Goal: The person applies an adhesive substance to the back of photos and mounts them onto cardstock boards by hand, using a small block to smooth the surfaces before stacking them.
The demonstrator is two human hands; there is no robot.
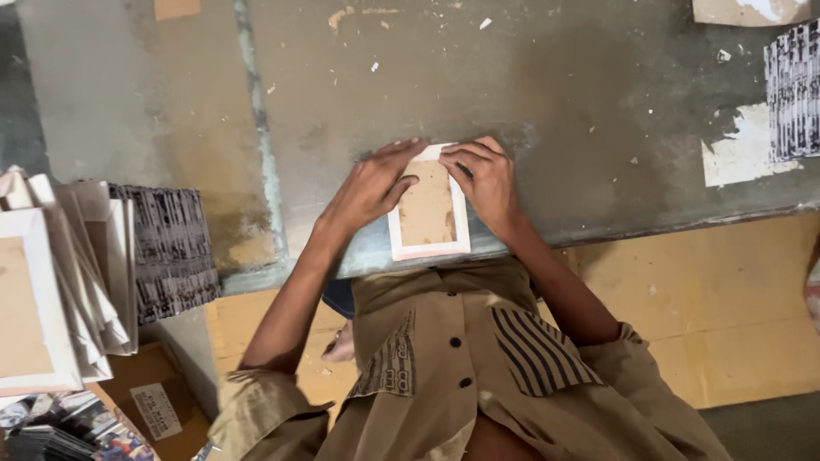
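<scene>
A small rectangular card [427, 218] with a brown middle and a white-pink border lies flat at the near edge of a worn grey work surface [555, 102]. My left hand [371, 183] presses on its upper left side, fingers stretched across the top corner. On the upper right side rests my right hand [487, 179], with fingers bent over the top edge. Both hands hold the card down. Its far edge is hidden under my fingers.
A leaning stack of similar bordered cards [51, 290] stands at the left beside a pile of black-and-white printed sheets [171, 248]. More printed sheets [793, 90] lie at the far right. Below are yellow cardboard [717, 307] and a labelled brown box [154, 401].
</scene>
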